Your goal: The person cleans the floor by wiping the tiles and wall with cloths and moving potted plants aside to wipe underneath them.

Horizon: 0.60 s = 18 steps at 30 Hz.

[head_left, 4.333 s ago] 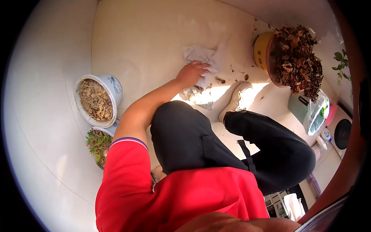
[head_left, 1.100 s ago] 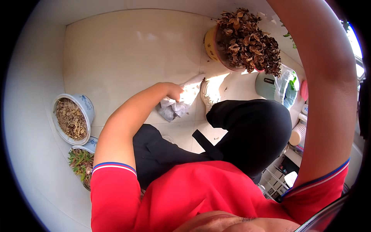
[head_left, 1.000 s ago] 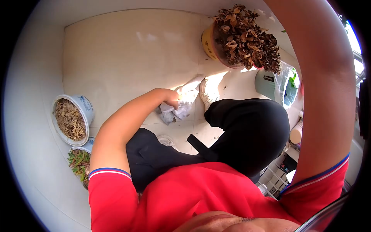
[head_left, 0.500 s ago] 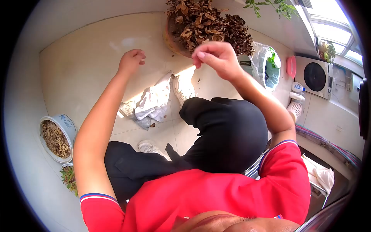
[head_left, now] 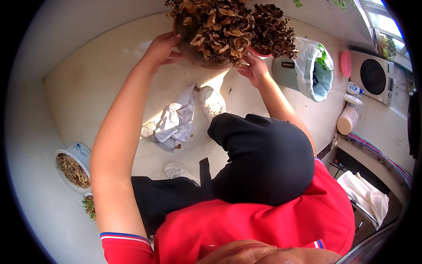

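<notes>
A large round flowerpot [head_left: 192, 52] full of brown, dried leaves [head_left: 220, 33] is at the top of the view. My left hand [head_left: 163, 51] is against its left side, fingers at the rim and thumb lower down. On the other side, my right hand [head_left: 255, 69] has its fingers curled against the pot's lower right edge. A smaller red pot [head_left: 260, 53] with a dried plant [head_left: 273, 31] stands right beside that hand. The fingertips are partly hidden by pot and leaves.
A crumpled white cloth [head_left: 176, 119] lies on the tiles near my shoe [head_left: 212, 102]. Right of the pots stands a bin [head_left: 283, 72] with a clear liner. A blue-white pot [head_left: 81, 154] of dry matter is at left. A washing machine [head_left: 373, 75] stands far right.
Both hands have gone from hanging in the air to the sides of the large flowerpot. The view has shifted, and the pot looks larger and nearer.
</notes>
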Each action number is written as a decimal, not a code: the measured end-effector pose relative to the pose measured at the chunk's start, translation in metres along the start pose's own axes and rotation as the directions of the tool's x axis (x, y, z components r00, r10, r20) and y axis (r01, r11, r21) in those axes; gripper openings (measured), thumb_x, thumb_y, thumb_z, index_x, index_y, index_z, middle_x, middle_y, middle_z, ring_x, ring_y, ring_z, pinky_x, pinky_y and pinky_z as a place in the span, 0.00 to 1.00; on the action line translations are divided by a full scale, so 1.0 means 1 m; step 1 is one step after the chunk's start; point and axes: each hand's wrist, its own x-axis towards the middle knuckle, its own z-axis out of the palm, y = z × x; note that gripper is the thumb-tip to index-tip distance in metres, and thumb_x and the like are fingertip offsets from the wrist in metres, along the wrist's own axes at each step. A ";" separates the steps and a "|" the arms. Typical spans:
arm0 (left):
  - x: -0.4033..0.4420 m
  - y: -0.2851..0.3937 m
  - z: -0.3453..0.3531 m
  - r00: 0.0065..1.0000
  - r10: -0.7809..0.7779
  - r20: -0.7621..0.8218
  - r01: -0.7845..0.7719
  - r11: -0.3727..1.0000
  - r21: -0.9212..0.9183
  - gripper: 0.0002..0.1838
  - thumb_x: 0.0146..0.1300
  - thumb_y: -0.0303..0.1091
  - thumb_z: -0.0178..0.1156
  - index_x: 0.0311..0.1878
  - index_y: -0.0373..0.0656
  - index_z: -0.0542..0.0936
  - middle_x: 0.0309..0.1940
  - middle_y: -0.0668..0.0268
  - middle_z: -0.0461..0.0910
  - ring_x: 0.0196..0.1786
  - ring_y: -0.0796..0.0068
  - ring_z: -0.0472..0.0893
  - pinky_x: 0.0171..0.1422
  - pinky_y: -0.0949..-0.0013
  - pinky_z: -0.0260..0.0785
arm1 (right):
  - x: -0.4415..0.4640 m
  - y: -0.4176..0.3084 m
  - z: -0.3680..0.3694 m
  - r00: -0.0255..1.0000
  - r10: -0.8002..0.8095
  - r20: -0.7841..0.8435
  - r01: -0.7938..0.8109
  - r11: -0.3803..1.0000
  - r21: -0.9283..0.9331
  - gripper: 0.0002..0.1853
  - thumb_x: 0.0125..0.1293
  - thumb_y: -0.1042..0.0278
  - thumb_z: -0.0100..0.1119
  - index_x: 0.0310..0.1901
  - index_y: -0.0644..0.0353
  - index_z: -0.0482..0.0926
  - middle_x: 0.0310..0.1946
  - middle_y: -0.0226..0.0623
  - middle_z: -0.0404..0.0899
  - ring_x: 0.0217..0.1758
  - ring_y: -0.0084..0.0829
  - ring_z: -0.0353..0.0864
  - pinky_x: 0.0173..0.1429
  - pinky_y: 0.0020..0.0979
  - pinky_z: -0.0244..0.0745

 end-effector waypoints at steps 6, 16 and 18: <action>0.025 0.000 0.000 1.000 -0.012 0.015 0.012 0.999 0.036 0.25 0.73 0.48 0.53 0.69 0.52 0.74 0.53 0.69 0.84 0.48 0.72 0.86 0.52 0.68 0.76 | 0.022 0.000 -0.008 0.981 -0.005 0.196 -0.009 0.997 0.075 0.21 0.77 0.72 0.43 0.69 0.56 0.69 0.54 0.32 0.83 0.46 0.25 0.87 0.49 0.30 0.86; 0.034 0.009 -0.004 0.972 -0.155 0.177 0.170 0.983 -0.072 0.24 0.67 0.43 0.56 0.64 0.45 0.77 0.52 0.66 0.84 0.45 0.73 0.86 0.47 0.73 0.78 | 0.040 -0.006 -0.002 0.903 0.192 0.384 -0.286 0.936 0.206 0.26 0.72 0.80 0.42 0.70 0.56 0.64 0.57 0.41 0.80 0.52 0.33 0.87 0.53 0.35 0.88; 0.032 0.011 -0.001 0.973 -0.135 0.186 0.145 0.989 -0.040 0.25 0.67 0.42 0.56 0.65 0.45 0.76 0.52 0.65 0.84 0.43 0.72 0.86 0.47 0.72 0.78 | 0.042 -0.004 -0.007 0.900 0.166 0.402 -0.261 0.946 0.193 0.27 0.70 0.80 0.41 0.71 0.56 0.64 0.58 0.41 0.80 0.52 0.32 0.87 0.53 0.35 0.88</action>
